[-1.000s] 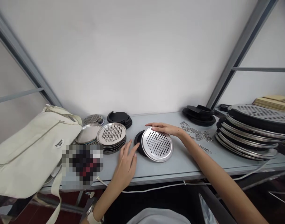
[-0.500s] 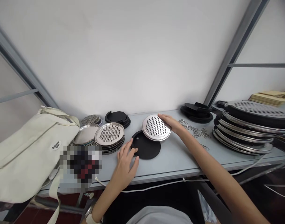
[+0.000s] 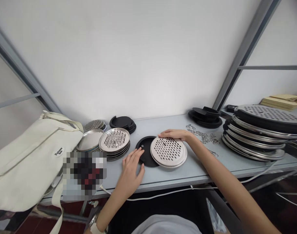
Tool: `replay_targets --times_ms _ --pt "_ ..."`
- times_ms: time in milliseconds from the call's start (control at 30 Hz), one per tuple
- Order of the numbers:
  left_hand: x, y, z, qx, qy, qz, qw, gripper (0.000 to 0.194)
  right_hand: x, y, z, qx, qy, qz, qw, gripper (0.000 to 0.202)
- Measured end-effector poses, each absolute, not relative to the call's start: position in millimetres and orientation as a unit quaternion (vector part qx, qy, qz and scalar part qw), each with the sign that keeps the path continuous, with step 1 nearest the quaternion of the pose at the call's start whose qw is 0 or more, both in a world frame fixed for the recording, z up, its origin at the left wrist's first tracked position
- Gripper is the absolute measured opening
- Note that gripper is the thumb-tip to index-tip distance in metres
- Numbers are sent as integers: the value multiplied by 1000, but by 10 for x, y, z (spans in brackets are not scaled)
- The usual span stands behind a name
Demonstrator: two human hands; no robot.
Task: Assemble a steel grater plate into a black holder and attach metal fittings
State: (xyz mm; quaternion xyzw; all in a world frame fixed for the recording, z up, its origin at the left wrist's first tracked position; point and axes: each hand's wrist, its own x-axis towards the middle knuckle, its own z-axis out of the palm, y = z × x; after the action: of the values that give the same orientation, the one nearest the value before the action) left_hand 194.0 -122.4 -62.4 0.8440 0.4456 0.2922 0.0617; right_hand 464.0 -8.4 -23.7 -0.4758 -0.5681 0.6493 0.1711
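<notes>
My right hand [image 3: 175, 134] grips the far edge of a round metal grater plate [image 3: 168, 152], which has rows of slots. A second rim shows under the plate's right side. It overlaps the right part of a flat black disc [image 3: 145, 152] with a small hole, hiding that part. My left hand [image 3: 132, 167] has its fingers spread, with the fingertips at the disc's left edge. Left of that hand, a stack of round grater plates [image 3: 114, 140] stands on the grey table [image 3: 148, 182].
Black plastic rings [image 3: 122, 123] lie at the back left, more black parts [image 3: 204, 117] at the back right. Loose metal chains [image 3: 204, 138] lie right of my forearm. A tall pile of grater plates [image 3: 255, 143] stands far right, a cream bag [image 3: 36, 162] left.
My right hand has moved the grater plate toward me and to the right, turning it flatter over the black disc. My left hand has barely moved.
</notes>
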Motion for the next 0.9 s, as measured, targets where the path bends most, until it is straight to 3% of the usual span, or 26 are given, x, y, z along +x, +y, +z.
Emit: replay_targets --times_ms 133,533,767,900 --pt "1940 -1246 -605 852 438 277 75 44 4682 -74 -248 -516 -578 623 110 50" --pt "1854 -1369 -466 907 305 243 159 70 4600 -50 -366 -509 -599 585 201 48" --pt "1916 -1256 -569 860 426 261 101 42 4554 -52 -440 -589 -660 420 206 49" --pt "1933 -1273 -554 857 431 269 86 37 4480 -127 -471 -599 -686 356 210 46"
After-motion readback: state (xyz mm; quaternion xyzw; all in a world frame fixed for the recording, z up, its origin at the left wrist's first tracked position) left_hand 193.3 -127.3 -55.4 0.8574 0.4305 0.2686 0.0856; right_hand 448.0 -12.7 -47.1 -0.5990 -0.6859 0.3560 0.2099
